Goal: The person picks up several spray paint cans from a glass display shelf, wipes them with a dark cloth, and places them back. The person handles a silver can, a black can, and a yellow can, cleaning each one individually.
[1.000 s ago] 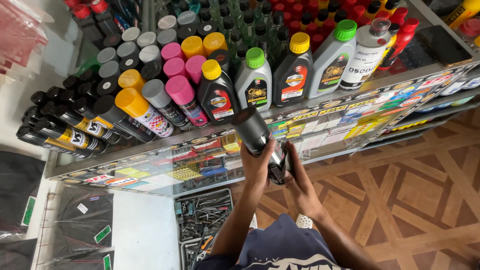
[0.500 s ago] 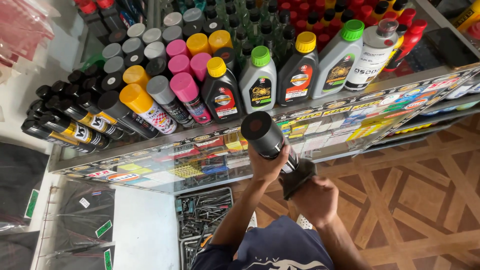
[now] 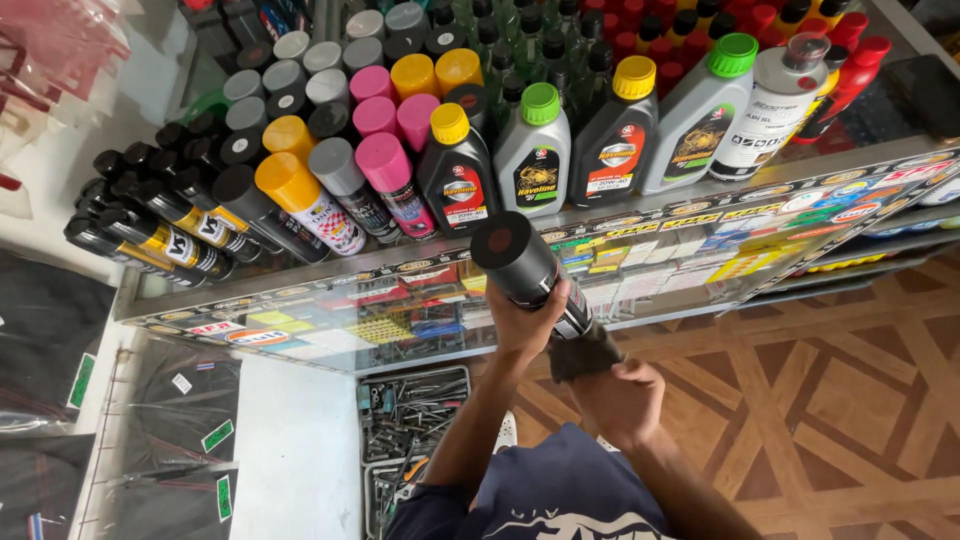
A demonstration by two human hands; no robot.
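Note:
My left hand [image 3: 522, 322] grips a black spray can [image 3: 524, 266] with a dark cap, held tilted over the front edge of a glass counter [image 3: 300, 290]. My right hand [image 3: 625, 395] presses a dark cloth [image 3: 582, 353] against the can's lower end. Both hands are close together in front of the counter. The bottom of the can is hidden by the cloth.
Several spray cans with coloured caps [image 3: 300, 190] and oil bottles [image 3: 610, 130] stand on the counter top. Stickers and small packets show under the glass. A tray of metal tools [image 3: 410, 420] lies on the floor below. A wooden patterned floor [image 3: 830, 400] spreads to the right.
The can has risen and tilted further over the counter. My right hand has closed the cloth around its lower end and shifted slightly right.

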